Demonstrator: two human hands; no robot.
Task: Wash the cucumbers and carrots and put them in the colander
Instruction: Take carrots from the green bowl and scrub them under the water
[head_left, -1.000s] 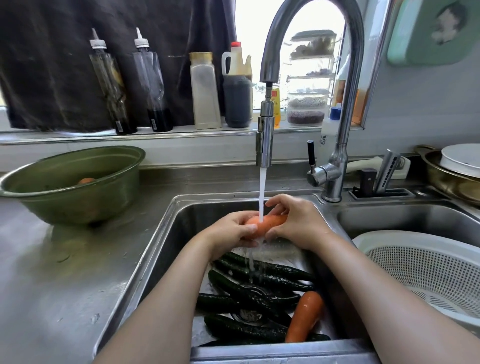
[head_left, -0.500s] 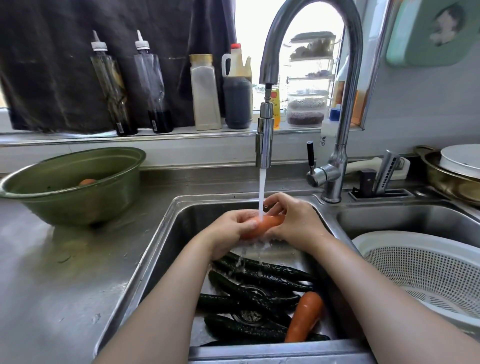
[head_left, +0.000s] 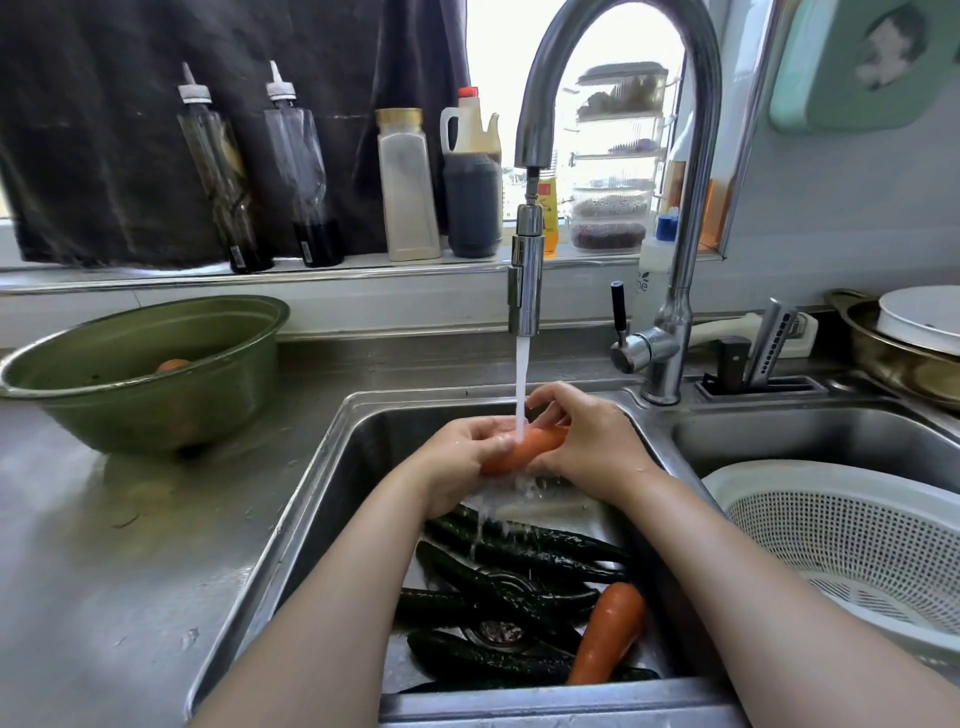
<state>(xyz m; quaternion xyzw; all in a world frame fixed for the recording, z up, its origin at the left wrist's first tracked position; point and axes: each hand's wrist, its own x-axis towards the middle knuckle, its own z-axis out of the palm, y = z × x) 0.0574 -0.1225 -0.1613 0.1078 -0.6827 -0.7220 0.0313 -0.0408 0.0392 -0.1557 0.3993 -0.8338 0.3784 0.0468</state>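
An orange carrot (head_left: 530, 448) is under the running stream from the tap (head_left: 525, 283), over the left sink basin (head_left: 332, 493). My left hand (head_left: 457, 462) grips its left end and my right hand (head_left: 592, 447) curls round its right end. Below them several dark green cucumbers (head_left: 519, 566) lie on the basin floor, with a second carrot (head_left: 608, 634) at their right. A white colander (head_left: 852, 551) sits in the right basin, with nothing visible inside it.
A green bowl (head_left: 145, 379) with something orange inside stands on the steel counter at left. Bottles line the window ledge behind. A knife sharpener (head_left: 769, 348) and a brass pan (head_left: 893, 358) with a white plate sit at the back right.
Both hands and the carrot have stayed under the stream, shifting only slightly as the carrot is rubbed. Water keeps running.
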